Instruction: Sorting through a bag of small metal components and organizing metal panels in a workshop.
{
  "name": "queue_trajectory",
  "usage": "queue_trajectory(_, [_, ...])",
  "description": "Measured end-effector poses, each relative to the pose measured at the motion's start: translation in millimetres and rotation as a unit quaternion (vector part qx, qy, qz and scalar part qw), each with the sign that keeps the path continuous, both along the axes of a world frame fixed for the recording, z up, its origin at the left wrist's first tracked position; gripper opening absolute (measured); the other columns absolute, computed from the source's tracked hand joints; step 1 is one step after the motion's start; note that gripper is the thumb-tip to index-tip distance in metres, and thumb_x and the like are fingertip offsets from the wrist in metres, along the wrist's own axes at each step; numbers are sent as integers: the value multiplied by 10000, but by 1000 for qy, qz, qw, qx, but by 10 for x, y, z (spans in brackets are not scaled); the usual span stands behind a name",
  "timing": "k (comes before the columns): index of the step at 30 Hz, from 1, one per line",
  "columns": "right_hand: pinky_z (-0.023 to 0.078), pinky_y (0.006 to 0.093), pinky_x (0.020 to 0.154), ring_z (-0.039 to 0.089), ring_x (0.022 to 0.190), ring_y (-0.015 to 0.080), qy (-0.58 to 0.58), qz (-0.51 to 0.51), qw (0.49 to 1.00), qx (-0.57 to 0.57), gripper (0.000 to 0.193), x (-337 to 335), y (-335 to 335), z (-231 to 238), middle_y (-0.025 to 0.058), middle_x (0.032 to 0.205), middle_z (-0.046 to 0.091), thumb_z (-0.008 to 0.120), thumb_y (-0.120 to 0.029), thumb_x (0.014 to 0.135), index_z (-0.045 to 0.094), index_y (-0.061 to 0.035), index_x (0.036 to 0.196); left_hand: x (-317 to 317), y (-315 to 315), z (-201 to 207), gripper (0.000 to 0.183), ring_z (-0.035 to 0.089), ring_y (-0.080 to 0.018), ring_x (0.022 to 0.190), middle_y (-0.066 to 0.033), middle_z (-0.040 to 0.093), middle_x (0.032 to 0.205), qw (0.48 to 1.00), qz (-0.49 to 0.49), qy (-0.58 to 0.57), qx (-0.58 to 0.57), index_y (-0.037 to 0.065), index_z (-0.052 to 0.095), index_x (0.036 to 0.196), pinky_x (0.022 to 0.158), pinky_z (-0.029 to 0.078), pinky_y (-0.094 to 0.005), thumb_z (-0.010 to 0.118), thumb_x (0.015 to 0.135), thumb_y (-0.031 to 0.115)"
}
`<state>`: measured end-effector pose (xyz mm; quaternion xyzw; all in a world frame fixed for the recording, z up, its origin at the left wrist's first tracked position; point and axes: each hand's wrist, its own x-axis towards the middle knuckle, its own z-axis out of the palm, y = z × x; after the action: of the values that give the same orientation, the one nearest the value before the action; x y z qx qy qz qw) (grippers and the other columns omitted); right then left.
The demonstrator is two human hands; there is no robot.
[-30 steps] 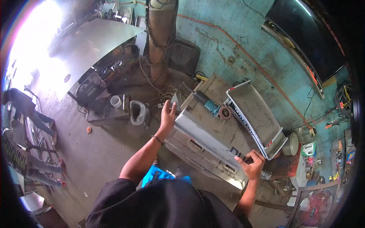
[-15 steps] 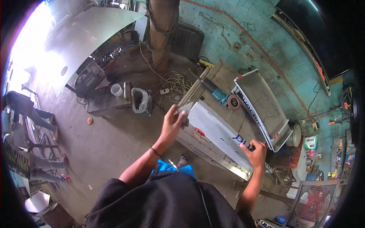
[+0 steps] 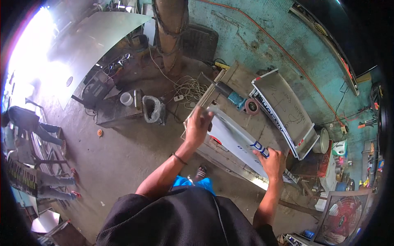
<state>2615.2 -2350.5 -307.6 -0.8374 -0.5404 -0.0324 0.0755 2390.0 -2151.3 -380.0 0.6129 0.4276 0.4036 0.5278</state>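
A long white sheet panel (image 3: 234, 139) with blue lettering and a small red patch slants over the wooden workbench. My left hand (image 3: 198, 126) grips its far left end, the fingers curled over the edge. At the near right end my right hand (image 3: 271, 163) holds the panel's edge beside the lettering, thumb stretched along it. An angle grinder (image 3: 236, 100), teal and black with a round pinkish disc, lies on the bench just beyond the panel. Behind it, to the right, rests a bent white-edged panel (image 3: 283, 110) with a brownish face and handwriting.
The wooden bench (image 3: 269, 123) stands against a turquoise wall. Left of it are a coiled cable (image 3: 191, 91), a clear plastic bag (image 3: 153, 110) and a white cup (image 3: 126, 99). A red fan (image 3: 341, 217) stands at lower right. People (image 3: 37, 127) are at far left.
The white panel has tilted in my hands, so its face looks narrower. My left hand has shifted slightly and its wrist has turned. The whole view has moved a little.
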Motion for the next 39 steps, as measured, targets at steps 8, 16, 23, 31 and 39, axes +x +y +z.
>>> queue_trajectory(8, [419,439,505,563,488,369,42,5,999,-17,758,-11,31,80,202,503,510,657,-698,762,547,27,572,18,-118,79,217,500,-87,488,-59,562,538,993,53,78,65,29,485,1001,431,377,-282,606,975,207])
queue_trajectory(16, [422,451,521,552,492,386,57,-4,998,-40,714,-13,65,136,207,505,511,695,-651,757,554,25,576,47,-135,65,234,554,-284,459,-161,574,578,988,23,77,131,57,491,1008,444,419,-412,647,932,214])
queue_trajectory(23, [435,440,523,554,498,383,57,-5,997,-52,696,17,76,125,213,512,514,713,-639,742,583,31,604,-34,-90,22,193,630,-283,509,-157,604,610,981,40,121,149,63,506,1025,457,448,-373,635,926,166])
queue_trajectory(31, [423,443,498,552,501,382,82,-7,995,-51,710,28,73,160,209,525,522,712,-656,728,583,33,617,19,22,114,210,626,-382,594,-180,611,669,991,40,73,105,71,526,1021,512,466,-432,650,921,209])
queue_trajectory(39, [442,445,508,578,513,380,67,-2,997,-50,735,59,80,136,213,538,541,699,-682,720,585,37,620,3,135,236,186,432,-107,461,-76,515,550,996,78,18,31,51,499,938,423,362,-307,646,943,166])
